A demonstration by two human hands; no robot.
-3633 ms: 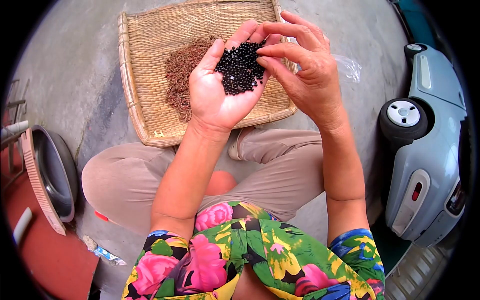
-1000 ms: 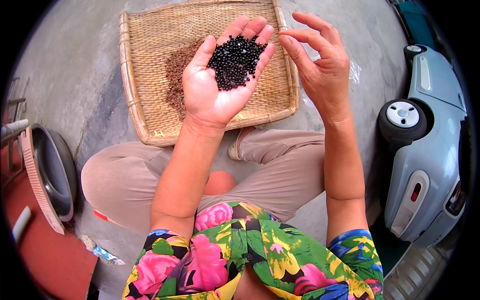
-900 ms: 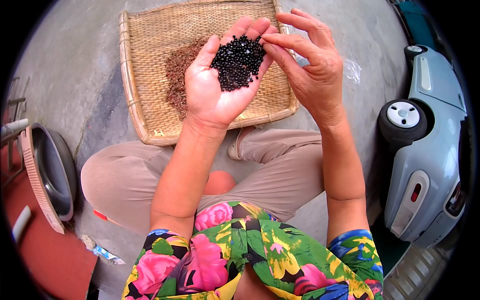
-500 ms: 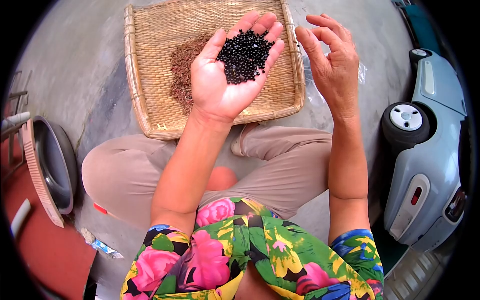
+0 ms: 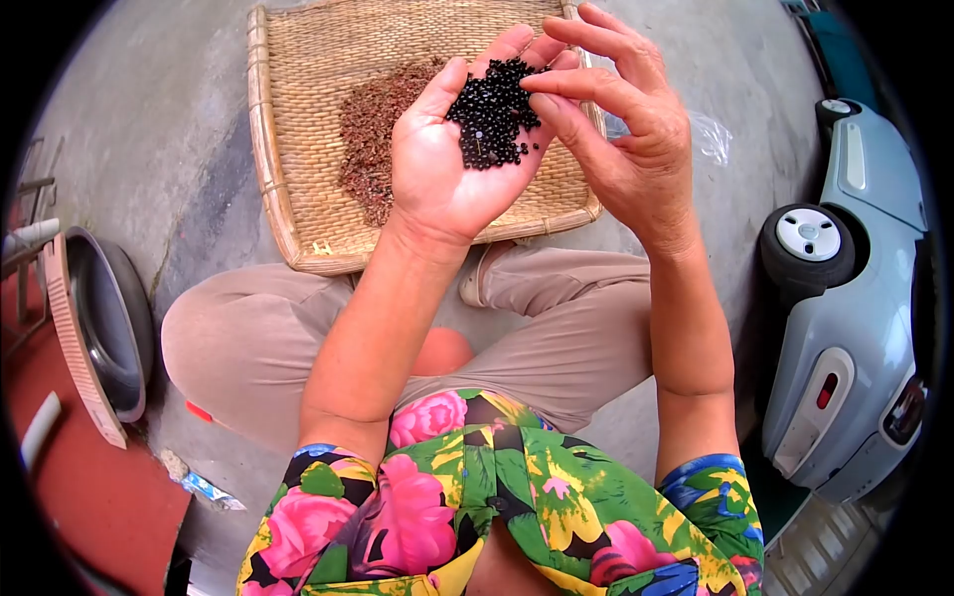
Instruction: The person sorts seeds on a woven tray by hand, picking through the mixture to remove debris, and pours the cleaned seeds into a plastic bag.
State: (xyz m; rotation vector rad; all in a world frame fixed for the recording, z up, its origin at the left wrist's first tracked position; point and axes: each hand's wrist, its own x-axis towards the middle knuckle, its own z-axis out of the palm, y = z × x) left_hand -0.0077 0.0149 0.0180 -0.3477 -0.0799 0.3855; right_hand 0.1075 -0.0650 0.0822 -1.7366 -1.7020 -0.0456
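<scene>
My left hand [image 5: 442,179] is held palm up with its fingers apart, cupping a heap of small round black seeds [image 5: 492,109]. My right hand [image 5: 636,139] touches the right edge of the heap with thumb and index fingertips close together; whether a seed is between them is too small to tell. Both hands are over a woven bamboo tray [image 5: 288,129], where a pile of reddish-brown seeds or husks [image 5: 373,139] lies left of my left hand.
A grey toy car [image 5: 855,298] stands at the right. Clear plastic [image 5: 711,137] lies beyond my right hand. At the left are a dark metal basin [image 5: 114,328], a ridged board [image 5: 75,343] and a red surface [image 5: 109,507]. My crossed legs [image 5: 258,348] are below the tray.
My right hand has come back left from beside the tray's right edge to the black seeds, its thumb and index finger closing together. My left hand has shifted slightly right, still cupping the heap.
</scene>
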